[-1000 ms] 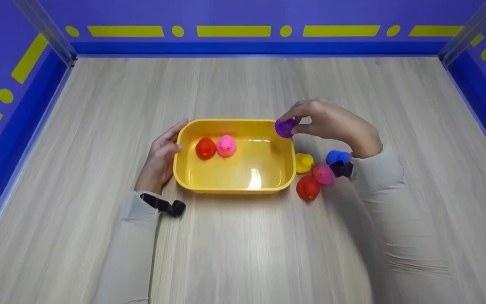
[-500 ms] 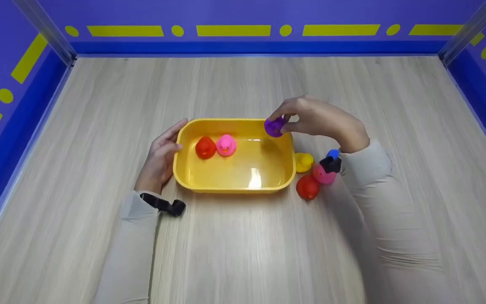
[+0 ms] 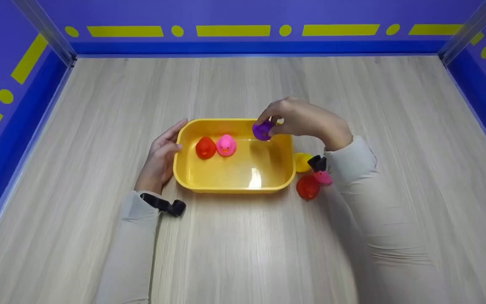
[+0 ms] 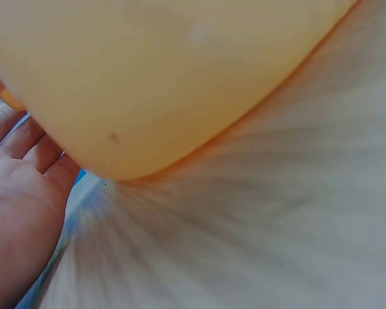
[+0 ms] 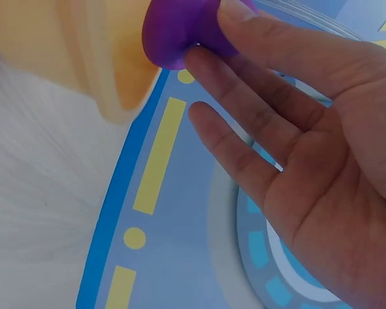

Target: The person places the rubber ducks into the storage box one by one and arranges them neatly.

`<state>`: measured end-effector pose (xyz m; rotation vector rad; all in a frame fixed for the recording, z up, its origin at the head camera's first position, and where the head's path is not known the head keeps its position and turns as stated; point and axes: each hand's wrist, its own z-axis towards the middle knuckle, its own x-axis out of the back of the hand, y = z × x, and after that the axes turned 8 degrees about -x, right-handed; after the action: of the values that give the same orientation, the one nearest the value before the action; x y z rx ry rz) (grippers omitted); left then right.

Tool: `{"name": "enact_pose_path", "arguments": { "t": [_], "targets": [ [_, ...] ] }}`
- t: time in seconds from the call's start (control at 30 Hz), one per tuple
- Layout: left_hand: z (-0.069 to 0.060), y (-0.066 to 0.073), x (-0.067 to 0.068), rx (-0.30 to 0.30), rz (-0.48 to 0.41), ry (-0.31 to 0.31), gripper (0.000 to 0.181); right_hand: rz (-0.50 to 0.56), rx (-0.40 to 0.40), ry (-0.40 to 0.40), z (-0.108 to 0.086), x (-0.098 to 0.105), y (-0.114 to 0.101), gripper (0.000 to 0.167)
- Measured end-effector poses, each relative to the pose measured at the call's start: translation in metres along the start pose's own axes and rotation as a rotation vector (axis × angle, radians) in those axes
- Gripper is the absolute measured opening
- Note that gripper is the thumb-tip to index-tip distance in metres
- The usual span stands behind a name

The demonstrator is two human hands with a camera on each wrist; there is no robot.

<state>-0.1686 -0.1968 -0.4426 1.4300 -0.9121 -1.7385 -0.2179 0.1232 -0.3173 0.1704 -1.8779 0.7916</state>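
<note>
At the left end of a yellow plastic tub (image 3: 234, 191), my left hand (image 3: 158, 158) holds the wall, its thumb at the rim and fingers along the outside. The left wrist view shows the palm (image 4: 19, 199) beside the tub's outer wall. My right hand (image 3: 300, 120) pinches a purple rubber duck (image 3: 262, 130) above the tub's back right part; the right wrist view shows its lower fingers (image 5: 231, 141) extended below the purple duck. Inside the tub, toward the left, a red rubber duck (image 3: 206, 147) and a pink rubber duck (image 3: 226, 145) sit side by side.
Right of the tub on the wooden table (image 3: 234, 249) are a yellow duck (image 3: 302, 162), another red duck (image 3: 308, 187) and another pink duck (image 3: 323, 177), partly covered by the black wrist camera (image 3: 317, 163). Blue-purple panels (image 3: 243, 12) border the table.
My right hand has carried the purple duck leftward, from the tub's back right corner to over its inside. The right forearm now hides the blue duck. My left hand stays put.
</note>
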Motion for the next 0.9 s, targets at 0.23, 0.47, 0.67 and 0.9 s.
{"name": "enact_pose_path", "arguments": {
  "t": [0.23,0.47,0.67,0.9],
  "targets": [
    [-0.001,0.0,-0.001,-0.006,0.001,-0.005,0.065,-0.018,-0.031,-0.042,0.007,-0.005,-0.007,0.033],
    [0.0,0.0,0.0,-0.007,0.011,-0.01,0.065,-0.011,-0.031,-0.073,0.015,-0.007,-0.011,0.033],
    [-0.001,-0.001,0.001,0.0,0.012,-0.004,0.064,-0.009,-0.015,-0.09,0.021,-0.009,-0.015,0.032],
    [-0.001,0.0,0.0,0.008,0.013,-0.008,0.065,-0.001,-0.008,-0.11,0.026,-0.009,-0.022,0.032]
  ]
}}
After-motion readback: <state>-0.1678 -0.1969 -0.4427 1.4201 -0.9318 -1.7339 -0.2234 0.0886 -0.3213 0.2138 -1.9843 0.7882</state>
